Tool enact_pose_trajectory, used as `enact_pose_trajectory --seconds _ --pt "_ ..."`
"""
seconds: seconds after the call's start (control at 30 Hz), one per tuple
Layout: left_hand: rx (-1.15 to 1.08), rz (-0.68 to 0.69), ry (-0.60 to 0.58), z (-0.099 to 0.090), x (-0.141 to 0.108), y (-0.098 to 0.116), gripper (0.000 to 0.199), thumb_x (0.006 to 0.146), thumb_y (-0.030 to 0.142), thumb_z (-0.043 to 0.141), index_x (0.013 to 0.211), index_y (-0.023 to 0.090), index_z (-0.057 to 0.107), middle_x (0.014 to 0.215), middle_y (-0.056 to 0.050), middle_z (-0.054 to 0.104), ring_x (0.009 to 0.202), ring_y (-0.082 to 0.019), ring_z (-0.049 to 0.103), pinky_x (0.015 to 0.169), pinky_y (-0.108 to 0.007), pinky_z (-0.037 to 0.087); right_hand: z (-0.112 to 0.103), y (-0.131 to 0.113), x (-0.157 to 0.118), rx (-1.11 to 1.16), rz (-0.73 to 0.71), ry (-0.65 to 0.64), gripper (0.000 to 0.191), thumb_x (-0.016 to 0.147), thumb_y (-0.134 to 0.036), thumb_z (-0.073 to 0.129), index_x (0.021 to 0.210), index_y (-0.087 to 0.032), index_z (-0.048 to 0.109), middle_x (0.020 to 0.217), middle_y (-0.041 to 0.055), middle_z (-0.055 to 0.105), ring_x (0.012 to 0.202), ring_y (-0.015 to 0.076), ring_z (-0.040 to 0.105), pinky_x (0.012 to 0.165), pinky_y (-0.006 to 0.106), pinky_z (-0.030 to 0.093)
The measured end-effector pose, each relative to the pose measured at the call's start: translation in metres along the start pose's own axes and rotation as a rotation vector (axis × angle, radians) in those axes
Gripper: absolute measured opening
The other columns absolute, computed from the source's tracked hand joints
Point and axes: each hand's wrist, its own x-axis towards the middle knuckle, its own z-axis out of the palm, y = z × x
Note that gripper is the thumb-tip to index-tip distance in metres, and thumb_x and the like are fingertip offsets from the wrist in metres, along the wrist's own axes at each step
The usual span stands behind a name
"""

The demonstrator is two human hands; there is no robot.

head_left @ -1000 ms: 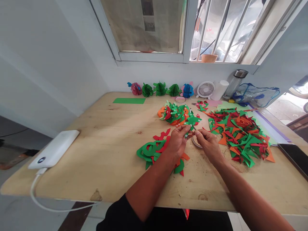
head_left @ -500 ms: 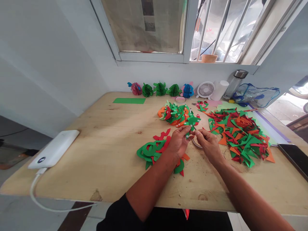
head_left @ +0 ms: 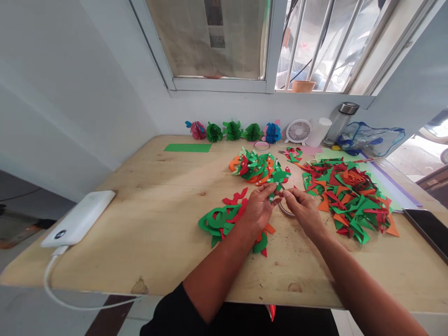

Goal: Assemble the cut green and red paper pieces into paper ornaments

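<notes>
Both hands meet over the middle of the table. My left hand (head_left: 262, 204) pinches a small green paper piece (head_left: 280, 186) with whitish spots. The fingers of my right hand (head_left: 301, 205) are closed at the right side of that piece; what they hold is too small to make out. Just beyond lies a cluster of green, orange and red cut shapes (head_left: 257, 165) with small white patches. Under and beside my left forearm are loose green and red shapes (head_left: 219, 219). Right of my right hand rises a big heap of green, red and orange scraps (head_left: 350, 191).
Folded paper figures (head_left: 233, 129) line the wall, beside a small white fan (head_left: 298, 131), a bottle (head_left: 341, 122) and a clear pouch (head_left: 374, 137). A green strip (head_left: 188, 148) lies back left, a power bank (head_left: 79, 218) left, a phone (head_left: 427, 231) right.
</notes>
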Motion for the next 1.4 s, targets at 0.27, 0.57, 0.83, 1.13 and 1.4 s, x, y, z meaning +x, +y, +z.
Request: enact_pose_trajectory --seconds 0.27,0.57,0.83,1.13,1.4 --pt "0.007 -0.022 -0.022 -0.001 0.0 -0.002 0.019 0.054 0.02 0.079 0.064 0.016 0.064 0.066 0.004 0.061 0.062 -0.008 0.054 0.075 -0.027 0.041 -0.001 -0.004 0.0 0.064 0.032 -0.029 0.037 0.081 -0.048 0.049 0.066 -0.016 0.059 0.048 -0.0045 0.035 0.045 0.0075 0.026 0.041 0.022 0.019" --pt "0.098 0.047 0.005 0.001 0.002 0.0 0.017 0.057 0.02 0.076 0.067 0.015 0.064 0.067 0.001 0.062 0.067 -0.011 0.058 0.073 -0.027 0.04 -0.002 0.002 0.001 0.018 0.02 -0.024 0.039 0.082 -0.049 0.048 0.073 -0.014 0.063 0.051 -0.0045 0.034 0.048 0.0081 0.028 0.044 0.023 0.021" --pt "0.112 0.146 -0.021 -0.005 0.009 -0.004 0.017 0.058 0.019 0.076 0.068 0.015 0.062 0.066 0.002 0.06 0.068 -0.009 0.056 0.071 -0.025 0.041 -0.002 0.0 0.001 0.005 0.049 -0.065 0.041 0.083 -0.05 0.047 0.078 -0.013 0.066 0.049 -0.0053 0.032 0.046 0.0076 0.028 0.043 0.022 0.02" --pt "-0.03 -0.006 -0.024 -0.003 0.006 -0.003 0.018 0.056 0.014 0.077 0.065 0.016 0.061 0.065 0.004 0.061 0.064 -0.009 0.056 0.071 -0.026 0.042 -0.001 0.001 0.001 -0.021 0.013 -0.027 0.041 0.082 -0.05 0.048 0.065 -0.015 0.06 0.048 -0.0047 0.033 0.045 0.0077 0.027 0.043 0.023 0.019" --pt "-0.033 -0.001 0.016 -0.003 0.006 -0.004 0.016 0.057 0.015 0.076 0.065 0.016 0.062 0.066 0.002 0.063 0.065 -0.01 0.058 0.071 -0.027 0.042 -0.001 -0.002 0.0 -0.012 0.009 -0.047 0.041 0.082 -0.052 0.047 0.066 -0.016 0.06 0.049 -0.0044 0.033 0.045 0.0079 0.027 0.041 0.022 0.02"
